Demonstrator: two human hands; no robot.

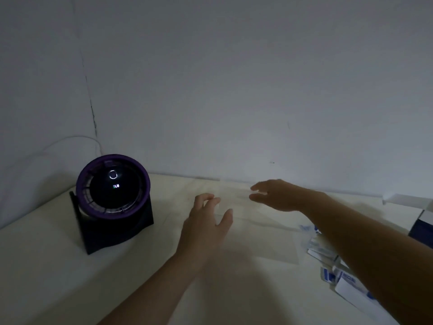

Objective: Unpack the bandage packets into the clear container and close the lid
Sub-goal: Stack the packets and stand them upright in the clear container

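your left hand (206, 221) and right hand (276, 195) are both released, fingers loosely spread. the clear container (264, 240) sits between and just below them, nearly invisible with faint edges. blue-and-white bandage packets (321, 249) lie under your right forearm.

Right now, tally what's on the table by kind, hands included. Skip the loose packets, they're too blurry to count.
fan: 1
clear container: 1
open carton: 1
hands: 2, left hand and right hand
Total: 5
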